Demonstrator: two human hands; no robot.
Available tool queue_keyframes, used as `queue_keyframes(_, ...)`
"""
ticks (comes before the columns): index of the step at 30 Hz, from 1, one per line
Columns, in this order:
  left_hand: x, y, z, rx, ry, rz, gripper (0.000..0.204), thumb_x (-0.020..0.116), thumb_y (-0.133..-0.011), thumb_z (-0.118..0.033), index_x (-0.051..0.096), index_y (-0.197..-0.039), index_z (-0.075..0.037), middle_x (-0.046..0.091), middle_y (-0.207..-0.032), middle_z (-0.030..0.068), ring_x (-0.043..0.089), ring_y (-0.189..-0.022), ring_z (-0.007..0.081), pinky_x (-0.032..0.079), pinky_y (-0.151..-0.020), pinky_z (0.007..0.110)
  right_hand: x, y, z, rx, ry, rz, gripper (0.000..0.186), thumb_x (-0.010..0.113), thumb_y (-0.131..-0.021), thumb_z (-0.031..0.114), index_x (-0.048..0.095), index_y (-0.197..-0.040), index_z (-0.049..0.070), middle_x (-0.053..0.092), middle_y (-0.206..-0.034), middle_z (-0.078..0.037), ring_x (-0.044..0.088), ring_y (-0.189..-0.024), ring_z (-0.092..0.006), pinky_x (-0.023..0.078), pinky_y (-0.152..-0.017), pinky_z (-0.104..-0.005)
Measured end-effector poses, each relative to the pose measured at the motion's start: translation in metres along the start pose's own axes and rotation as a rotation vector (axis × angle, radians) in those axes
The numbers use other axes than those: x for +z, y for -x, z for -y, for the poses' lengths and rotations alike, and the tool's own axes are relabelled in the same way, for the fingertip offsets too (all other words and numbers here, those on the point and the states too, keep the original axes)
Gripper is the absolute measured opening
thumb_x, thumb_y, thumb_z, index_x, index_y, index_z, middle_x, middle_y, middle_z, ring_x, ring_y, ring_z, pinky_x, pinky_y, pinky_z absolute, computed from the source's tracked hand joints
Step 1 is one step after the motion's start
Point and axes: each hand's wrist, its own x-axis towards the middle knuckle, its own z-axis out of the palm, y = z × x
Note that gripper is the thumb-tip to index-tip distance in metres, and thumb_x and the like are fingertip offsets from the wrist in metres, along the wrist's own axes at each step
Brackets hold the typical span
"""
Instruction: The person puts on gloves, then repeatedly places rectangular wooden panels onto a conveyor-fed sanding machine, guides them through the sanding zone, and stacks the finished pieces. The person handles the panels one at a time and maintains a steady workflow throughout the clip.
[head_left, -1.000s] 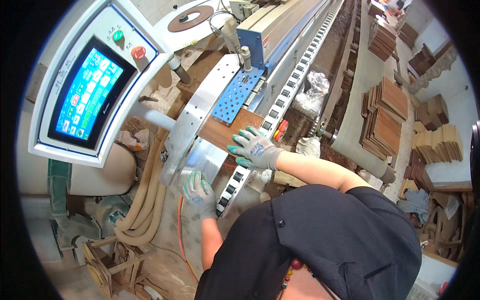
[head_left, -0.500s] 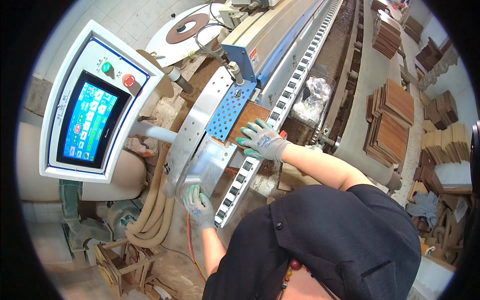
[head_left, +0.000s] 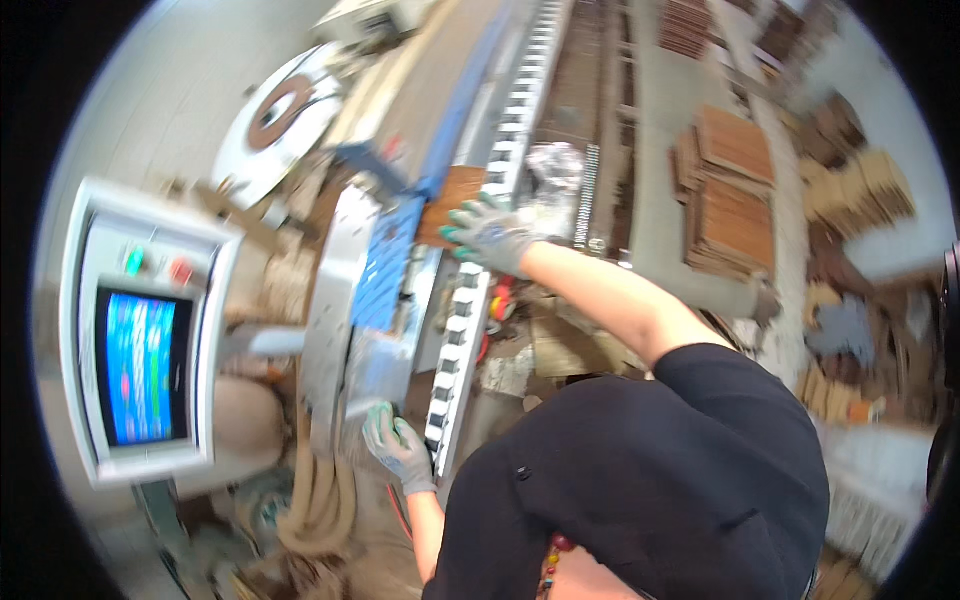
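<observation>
In the motion-blurred head view, my gloved right hand (head_left: 488, 234) lies open on a brown wooden board (head_left: 450, 190), fingers spread. The board lies between the blue perforated plate (head_left: 392, 255) and the white-and-black roller rail (head_left: 455, 340). My gloved left hand (head_left: 398, 445) is at the near end of a shiny metal plate (head_left: 375, 368), beside the rail, fingers loosely bent and apart, nothing visible in them.
A control panel (head_left: 145, 365) stands at the left, a round disc (head_left: 275, 115) behind it. The long machine bed (head_left: 410, 90) runs away ahead. Stacked brown boards (head_left: 735, 225) lie on the belt at right, paler stacks (head_left: 860, 190) beyond. Beige hoses (head_left: 320, 500) hang low at left.
My right hand and the board have moved forward along the machine. My left hand remains at the near plate. The head view has shifted and become blurred.
</observation>
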Motion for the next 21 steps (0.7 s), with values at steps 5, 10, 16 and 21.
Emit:
queue_keyframes(5,0.064,-0.048,-0.107,0.237,0.584,0.356,0.038,0.057,-0.094,-0.001,0.059,-0.131,0.001,0.061,-0.132,0.0163,0.058,-0.123,0.0334,0.043,-0.109,0.044,-0.019,0.002,-0.024,0.303,-0.151,0.050,0.045,0.058,-0.097,0.046,0.064,-0.131,0.015,0.061,-0.133,-0.009,0.053,-0.130,-0.0294,0.036,-0.114,-0.0485)
queue_keyframes(10,0.161,-0.088,-0.195,-0.318,1.114,0.981,0.044,0.059,-0.103,-0.017,0.053,-0.143,0.000,0.058,-0.143,0.0107,0.057,-0.128,0.0213,0.041,-0.111,0.033,-0.067,0.139,-0.097,0.511,-0.501,-0.475,0.039,0.070,-0.093,0.027,0.067,-0.128,0.011,0.070,-0.122,-0.014,0.067,-0.110,-0.0310,0.052,-0.098,-0.0427)
queue_keyframes(16,0.272,-0.133,-0.299,-0.588,1.308,1.503,0.044,0.058,-0.104,-0.032,0.055,-0.142,-0.010,0.062,-0.131,0.0024,0.064,-0.111,0.0203,0.054,-0.091,0.037,-0.117,0.413,-0.188,1.363,-0.609,-1.007,0.042,0.068,-0.099,0.018,0.061,-0.138,0.003,0.069,-0.128,-0.006,0.066,-0.111,-0.0159,0.052,-0.096,-0.0305)
queue_keyframes(21,0.361,-0.144,-0.410,-0.818,1.246,1.679,0.054,0.066,-0.096,-0.047,0.059,-0.135,-0.010,0.062,-0.130,0.0067,0.060,-0.112,0.0259,0.053,-0.097,0.044,-0.070,0.521,-0.250,1.554,-0.986,-1.034,0.053,0.069,-0.099,0.028,0.056,-0.143,0.003,0.068,-0.125,-0.002,0.060,-0.091,-0.0090,0.050,-0.080,-0.0249)
